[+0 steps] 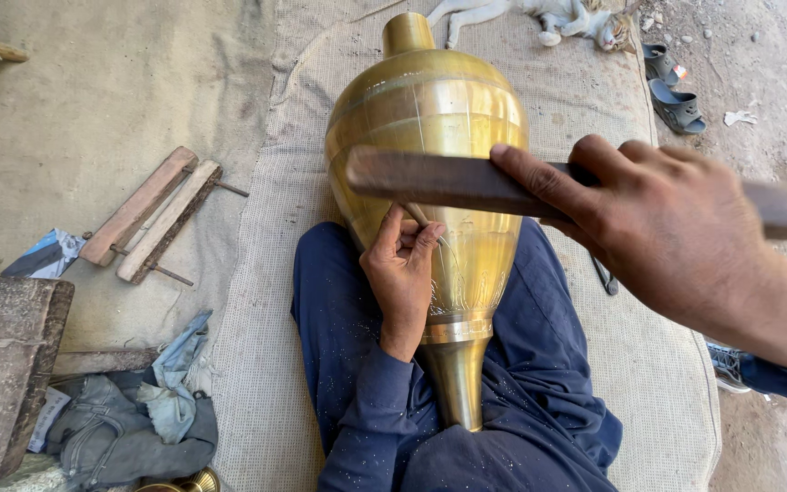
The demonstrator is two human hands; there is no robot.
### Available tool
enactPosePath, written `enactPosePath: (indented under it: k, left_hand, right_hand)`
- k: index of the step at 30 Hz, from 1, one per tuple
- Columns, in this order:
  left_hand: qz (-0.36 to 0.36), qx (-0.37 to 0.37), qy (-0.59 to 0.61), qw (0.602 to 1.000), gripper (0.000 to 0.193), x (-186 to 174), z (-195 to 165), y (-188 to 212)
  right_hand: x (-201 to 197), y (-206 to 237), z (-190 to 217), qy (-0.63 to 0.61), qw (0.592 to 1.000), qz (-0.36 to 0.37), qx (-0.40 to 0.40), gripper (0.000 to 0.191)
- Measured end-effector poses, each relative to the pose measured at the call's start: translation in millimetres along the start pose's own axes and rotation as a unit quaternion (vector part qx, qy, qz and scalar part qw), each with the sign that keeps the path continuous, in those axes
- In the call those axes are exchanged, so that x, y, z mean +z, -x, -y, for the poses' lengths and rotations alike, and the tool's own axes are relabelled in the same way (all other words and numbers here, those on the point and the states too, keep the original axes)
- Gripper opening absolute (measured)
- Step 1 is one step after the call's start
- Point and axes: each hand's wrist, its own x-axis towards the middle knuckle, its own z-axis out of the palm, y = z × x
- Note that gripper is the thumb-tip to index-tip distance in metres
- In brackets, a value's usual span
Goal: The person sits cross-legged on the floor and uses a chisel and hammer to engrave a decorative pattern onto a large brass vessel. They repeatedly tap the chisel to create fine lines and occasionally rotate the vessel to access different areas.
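Across your lap lies the brass vase (430, 182), neck toward you. Your left hand (401, 273) pinches a thin chisel (416, 216) against its side, fingers closed around it. Just above, your right hand (676, 228) grips a wooden mallet bar (439, 179). Engraved lines cover only the lower band near the neck; the upper body looks bare, so most chasing seems left. Beyond the vase's far end, a cat (548, 16) lies.
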Motion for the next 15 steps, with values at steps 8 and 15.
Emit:
enactPosePath:
  k: [8,15]
  left_hand:
    - [0.005,0.000,0.008,1.000,0.049,0.7,1.9,1.6]
    - [0.022,0.024,-0.018,0.999,0.052,-0.5,1.5,1.6]
  right_hand:
    - [-1.6,3.9,0.3,0.028,0.996,0.080,0.006,0.069]
    - [7.4,9.6,-2.8,0.028,0.999,0.022,-0.003,0.070]
